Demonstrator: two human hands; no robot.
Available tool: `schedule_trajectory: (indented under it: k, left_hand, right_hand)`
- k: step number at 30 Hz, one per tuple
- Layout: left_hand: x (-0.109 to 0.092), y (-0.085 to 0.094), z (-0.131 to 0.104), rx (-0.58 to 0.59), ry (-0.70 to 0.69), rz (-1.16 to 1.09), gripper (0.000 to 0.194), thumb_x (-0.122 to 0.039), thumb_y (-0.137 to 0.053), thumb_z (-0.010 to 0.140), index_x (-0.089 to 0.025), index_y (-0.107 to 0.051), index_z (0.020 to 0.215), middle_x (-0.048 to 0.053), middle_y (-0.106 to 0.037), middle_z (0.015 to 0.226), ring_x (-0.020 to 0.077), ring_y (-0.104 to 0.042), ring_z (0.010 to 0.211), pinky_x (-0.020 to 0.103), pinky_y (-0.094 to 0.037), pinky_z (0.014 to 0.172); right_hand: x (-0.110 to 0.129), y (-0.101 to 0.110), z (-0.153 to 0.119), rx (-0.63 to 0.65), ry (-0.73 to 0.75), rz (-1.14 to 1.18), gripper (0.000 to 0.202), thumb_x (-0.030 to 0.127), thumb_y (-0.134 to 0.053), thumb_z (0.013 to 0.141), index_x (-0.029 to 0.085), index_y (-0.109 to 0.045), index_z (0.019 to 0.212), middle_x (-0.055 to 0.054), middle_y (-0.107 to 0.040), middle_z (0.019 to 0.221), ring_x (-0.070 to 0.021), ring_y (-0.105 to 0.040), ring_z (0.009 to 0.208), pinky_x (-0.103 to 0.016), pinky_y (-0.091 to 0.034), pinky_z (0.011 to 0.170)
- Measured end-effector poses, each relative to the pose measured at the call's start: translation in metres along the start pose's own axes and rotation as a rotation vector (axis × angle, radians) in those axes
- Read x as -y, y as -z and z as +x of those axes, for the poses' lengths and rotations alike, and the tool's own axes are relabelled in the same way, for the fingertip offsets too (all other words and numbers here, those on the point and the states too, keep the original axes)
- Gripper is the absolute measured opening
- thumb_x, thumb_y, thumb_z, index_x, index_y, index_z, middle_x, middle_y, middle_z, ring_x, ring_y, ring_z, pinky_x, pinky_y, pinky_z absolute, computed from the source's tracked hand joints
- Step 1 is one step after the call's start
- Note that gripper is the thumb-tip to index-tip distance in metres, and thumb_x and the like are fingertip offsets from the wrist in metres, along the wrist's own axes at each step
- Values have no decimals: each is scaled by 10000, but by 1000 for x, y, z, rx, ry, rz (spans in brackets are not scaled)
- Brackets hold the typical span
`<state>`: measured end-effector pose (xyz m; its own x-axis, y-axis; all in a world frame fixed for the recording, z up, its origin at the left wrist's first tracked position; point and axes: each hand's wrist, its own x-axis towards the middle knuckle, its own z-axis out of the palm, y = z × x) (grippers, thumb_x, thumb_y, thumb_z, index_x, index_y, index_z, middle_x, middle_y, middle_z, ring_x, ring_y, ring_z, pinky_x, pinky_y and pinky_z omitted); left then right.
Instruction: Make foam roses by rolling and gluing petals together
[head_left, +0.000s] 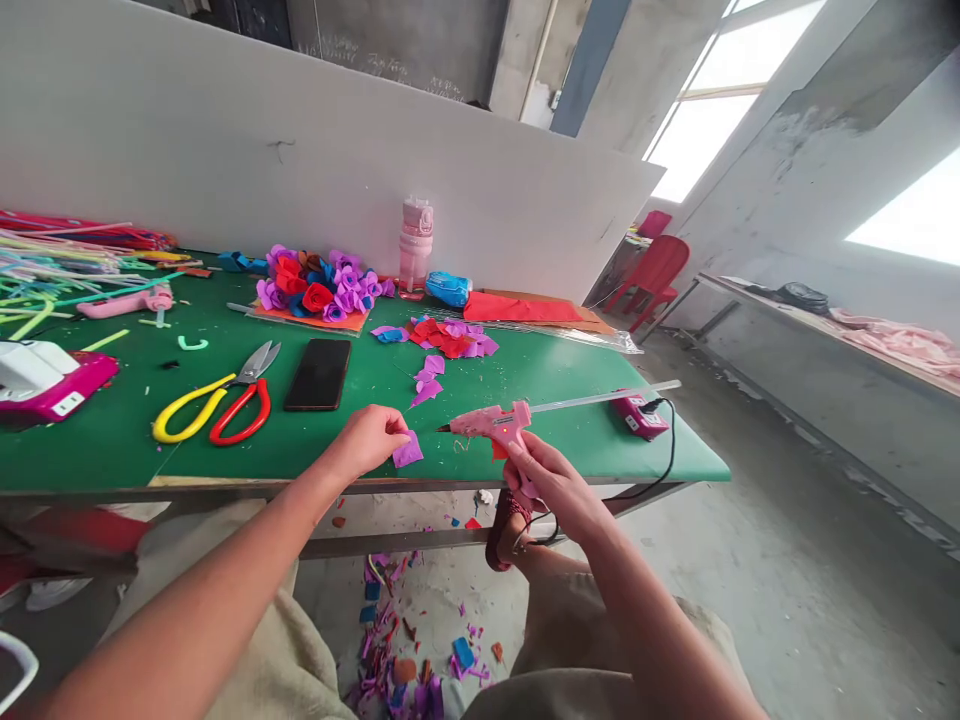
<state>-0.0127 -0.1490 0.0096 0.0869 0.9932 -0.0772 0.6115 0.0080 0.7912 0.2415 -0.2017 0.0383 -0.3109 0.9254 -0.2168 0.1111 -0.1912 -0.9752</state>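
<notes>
My right hand [551, 478] grips a pink hot glue gun [499, 425] by its handle. A long clear glue stick [600, 396] sticks out of the gun's back, and its nozzle points left. My left hand [373, 438] pinches a small purple paper petal [408, 449] near the table's front edge. The nozzle is a short way to the right of that petal, apart from it. Beyond the hands lie loose purple petals [429, 378] and a pile of red petals [442, 337] mixed with purple ones.
Yellow-and-red-handled scissors [244, 380] and a black phone [318, 375] lie left of my hands. Behind them are finished paper flowers [319, 285] and a pink bottle [415, 248]. A magenta power strip [640, 415] sits at the right, its cord running over the edge.
</notes>
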Motion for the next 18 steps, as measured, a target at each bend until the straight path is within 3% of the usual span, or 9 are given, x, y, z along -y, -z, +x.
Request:
schedule_trajectory:
  k: [8,13,18]
  left_hand:
    - [-5,1,-3,-24,-6,103,178,-321,-583,623,-179,-585,516,-5,-575,521,145,-491,557,252,-310,517]
    - [-9,0,-4,-33,-2,113,182,-321,-581,625,-181,-588,510,-7,-576,513,140,-489,546,248,-304,511]
    - [-10,0,-4,-29,6,135,154,-278,-562,625,-185,-579,503,-7,-566,498,141,-488,543,250,-296,512]
  right_hand:
    - [4,-22,3,-1,83,-351,382,566,-420,872,212,-399,728,69,-428,529,-67,-348,418,-199,-303,409]
    - [14,-24,3,10,144,-507,339,523,-441,872,209,-444,745,29,-524,602,-95,-455,495,-208,-344,452]
    - [25,-27,4,-8,131,-547,319,496,-473,850,202,-459,726,54,-434,528,-87,-369,467,-211,-283,443]
